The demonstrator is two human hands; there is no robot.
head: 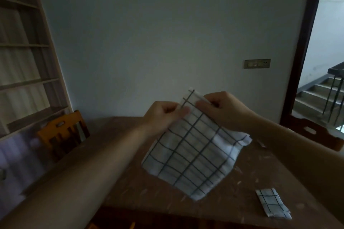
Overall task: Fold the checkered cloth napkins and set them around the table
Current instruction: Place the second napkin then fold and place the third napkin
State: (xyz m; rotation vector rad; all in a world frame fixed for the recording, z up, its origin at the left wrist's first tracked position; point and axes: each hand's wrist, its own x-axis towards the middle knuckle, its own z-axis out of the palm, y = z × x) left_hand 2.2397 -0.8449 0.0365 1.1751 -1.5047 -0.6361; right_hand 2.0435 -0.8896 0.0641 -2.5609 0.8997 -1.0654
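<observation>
A white napkin with a dark grid pattern (193,150) hangs in the air above the brown wooden table (149,191). My left hand (163,113) pinches its upper edge from the left, and my right hand (221,108) pinches the top corner from the right. The two hands sit close together at the cloth's top. The cloth drapes down and to the right, with a fold at its right side. A second napkin, folded into a small rectangle (272,203), lies flat on the table near its front right.
An orange wooden chair (63,132) stands at the table's left side, and a dark chair back (314,132) shows at the right. Shelving lines the left wall. An open doorway at the right leads to stairs (320,96).
</observation>
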